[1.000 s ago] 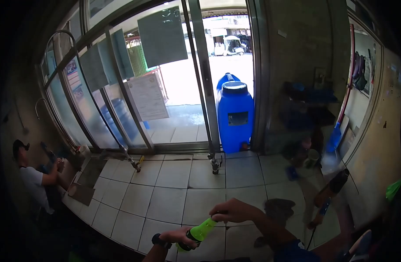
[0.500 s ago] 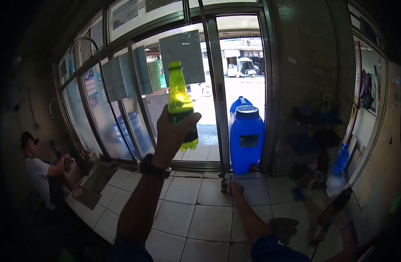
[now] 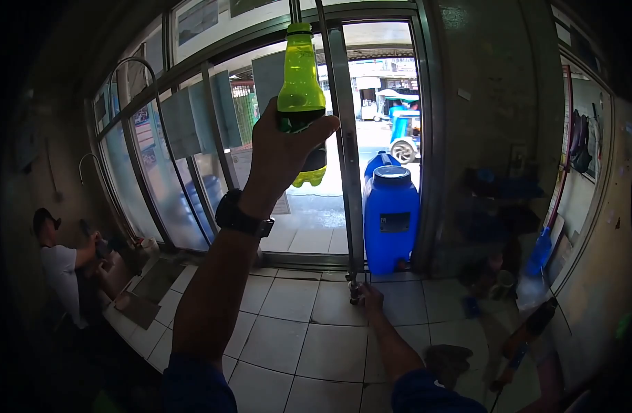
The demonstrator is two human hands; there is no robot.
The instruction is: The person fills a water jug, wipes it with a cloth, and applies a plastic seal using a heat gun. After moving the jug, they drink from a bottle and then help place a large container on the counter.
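My left hand [image 3: 281,148] is wrapped round a clear yellow-green plastic bottle [image 3: 302,79], raised upright with a dark label at its middle. The bottle's uncapped neck is right at the lower end of a metal tube [image 3: 294,9] at the top of the view. Low on the tiled counter, my right hand [image 3: 372,297] has its fingers closed on a small metal valve [image 3: 355,288]. From that valve a thin metal pipe [image 3: 340,103] rises along the window frame.
A large blue plastic jug [image 3: 391,224] stands past the counter by the window opening. White tiles [image 3: 333,347] cover the counter. At far left a person in a white shirt [image 3: 59,272] works at the same counter. Curved metal pipes [image 3: 157,96] rise near the window.
My left hand has lifted the bottle up and slightly right, bringing its neck to the tube's end. My right hand stays at the valve. A blue vehicle has appeared outside.
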